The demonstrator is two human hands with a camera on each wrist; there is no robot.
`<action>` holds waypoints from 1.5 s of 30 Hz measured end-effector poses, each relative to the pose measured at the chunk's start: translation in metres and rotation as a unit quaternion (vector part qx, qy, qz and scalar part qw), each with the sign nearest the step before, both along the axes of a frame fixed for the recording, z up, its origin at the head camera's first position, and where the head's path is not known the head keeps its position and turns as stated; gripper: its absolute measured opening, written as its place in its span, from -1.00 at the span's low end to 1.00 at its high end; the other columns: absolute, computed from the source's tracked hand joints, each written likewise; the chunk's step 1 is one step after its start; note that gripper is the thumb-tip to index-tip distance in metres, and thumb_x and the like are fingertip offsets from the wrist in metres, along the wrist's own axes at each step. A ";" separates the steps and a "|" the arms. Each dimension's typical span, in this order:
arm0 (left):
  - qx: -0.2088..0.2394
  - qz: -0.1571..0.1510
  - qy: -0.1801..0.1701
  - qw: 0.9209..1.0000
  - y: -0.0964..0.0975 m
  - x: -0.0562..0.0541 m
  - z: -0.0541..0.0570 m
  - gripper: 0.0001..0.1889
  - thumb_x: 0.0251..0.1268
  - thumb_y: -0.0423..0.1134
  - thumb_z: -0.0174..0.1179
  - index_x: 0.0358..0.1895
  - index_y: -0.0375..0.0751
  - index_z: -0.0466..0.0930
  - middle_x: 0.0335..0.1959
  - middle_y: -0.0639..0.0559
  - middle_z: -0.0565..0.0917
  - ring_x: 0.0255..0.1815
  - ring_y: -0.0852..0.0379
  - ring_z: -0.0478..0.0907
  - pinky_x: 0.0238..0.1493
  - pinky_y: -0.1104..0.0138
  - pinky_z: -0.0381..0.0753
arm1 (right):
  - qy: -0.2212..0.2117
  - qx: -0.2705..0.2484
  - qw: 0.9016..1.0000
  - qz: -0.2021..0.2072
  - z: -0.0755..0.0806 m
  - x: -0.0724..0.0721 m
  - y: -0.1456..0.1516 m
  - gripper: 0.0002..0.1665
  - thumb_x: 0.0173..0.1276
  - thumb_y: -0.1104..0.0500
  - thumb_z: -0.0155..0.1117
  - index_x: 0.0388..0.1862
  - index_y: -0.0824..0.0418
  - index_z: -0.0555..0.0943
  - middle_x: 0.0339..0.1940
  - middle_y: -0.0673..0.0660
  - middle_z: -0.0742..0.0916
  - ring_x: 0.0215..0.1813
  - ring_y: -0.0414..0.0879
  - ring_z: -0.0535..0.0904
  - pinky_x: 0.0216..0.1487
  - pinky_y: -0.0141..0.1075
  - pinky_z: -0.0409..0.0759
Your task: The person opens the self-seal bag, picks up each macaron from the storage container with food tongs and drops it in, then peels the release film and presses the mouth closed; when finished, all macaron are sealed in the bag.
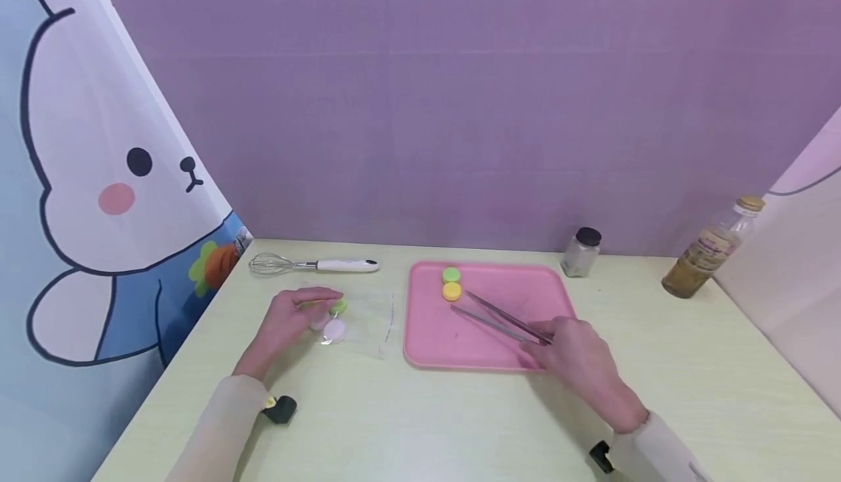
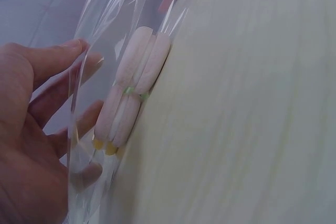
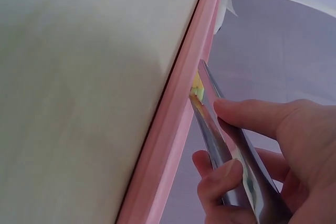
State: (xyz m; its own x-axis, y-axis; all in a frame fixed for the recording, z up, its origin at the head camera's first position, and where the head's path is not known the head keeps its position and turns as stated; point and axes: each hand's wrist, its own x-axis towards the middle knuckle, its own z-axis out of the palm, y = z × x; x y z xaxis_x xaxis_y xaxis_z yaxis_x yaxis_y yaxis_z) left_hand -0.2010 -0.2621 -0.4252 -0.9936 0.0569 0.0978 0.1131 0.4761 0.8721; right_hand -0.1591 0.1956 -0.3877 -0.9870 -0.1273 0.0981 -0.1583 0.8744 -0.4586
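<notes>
In the head view, my left hand (image 1: pixel 285 325) is at a clear plastic bag (image 1: pixel 371 318) lying on the table. Inside show pale pink macarons (image 1: pixel 334 330), a green macaron (image 1: pixel 338 306) and a bit of yellow. The left wrist view has the bag's film (image 2: pixel 79 108) between thumb and fingers. My right hand (image 1: pixel 581 358) grips metal tongs (image 1: pixel 506 315) above a pink tray (image 1: pixel 427 343). Their tips stand apart, just right of a yellow macaron (image 1: pixel 452 291), with nothing between them. A green macaron (image 1: pixel 450 274) touches the yellow one from behind.
A whisk (image 1: pixel 328 266) lies behind the bag. Beyond the tray's back right corner stands a small black-lidded jar (image 1: pixel 581 254). Farther right is a corked bottle (image 1: pixel 706 252) with amber liquid. A purple backdrop (image 1: pixel 420 117) rises at the table's back edge.
</notes>
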 end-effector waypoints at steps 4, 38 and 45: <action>0.000 0.002 -0.004 1.000 -0.001 0.000 -0.001 -0.78 0.41 -0.19 0.28 0.03 -0.04 0.79 0.21 -0.04 0.66 0.37 -0.13 0.43 0.43 -0.12 0.25 | -0.008 0.007 1.000 -0.002 0.000 -0.007 -0.005 -0.59 0.16 0.03 0.57 -0.01 0.13 0.80 -0.45 -0.02 0.71 -0.65 -0.19 0.37 -0.70 -0.30 0.35; 0.006 -0.007 0.001 1.000 0.001 0.001 0.002 -0.78 0.41 -0.22 0.28 0.05 -0.04 0.78 0.21 -0.02 0.66 0.36 -0.12 0.45 0.42 -0.12 0.28 | 0.065 -0.002 0.997 0.048 -0.003 -0.012 -0.008 -0.78 0.18 0.14 0.56 -0.16 0.10 0.84 -0.54 -0.09 0.61 -0.58 -0.19 0.39 -0.67 -0.30 0.39; 0.011 -0.009 0.007 1.000 0.000 0.001 0.001 -0.77 0.42 -0.23 0.27 0.05 -0.10 0.77 0.20 -0.05 0.66 0.35 -0.12 0.45 0.42 -0.11 0.29 | 0.066 -0.004 0.996 0.053 0.006 -0.001 -0.015 -0.72 0.16 0.14 0.58 -0.11 0.08 0.84 -0.46 -0.09 0.66 -0.53 -0.21 0.41 -0.66 -0.34 0.38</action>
State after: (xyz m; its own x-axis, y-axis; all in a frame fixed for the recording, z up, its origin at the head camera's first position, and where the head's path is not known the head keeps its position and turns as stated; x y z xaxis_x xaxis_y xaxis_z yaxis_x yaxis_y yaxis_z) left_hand -0.2000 -0.2618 -0.4237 -0.9910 0.0723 0.1124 0.1331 0.4554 0.8803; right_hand -0.1600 0.1806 -0.3818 -0.9462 -0.2296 0.2280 -0.3099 0.8455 -0.4349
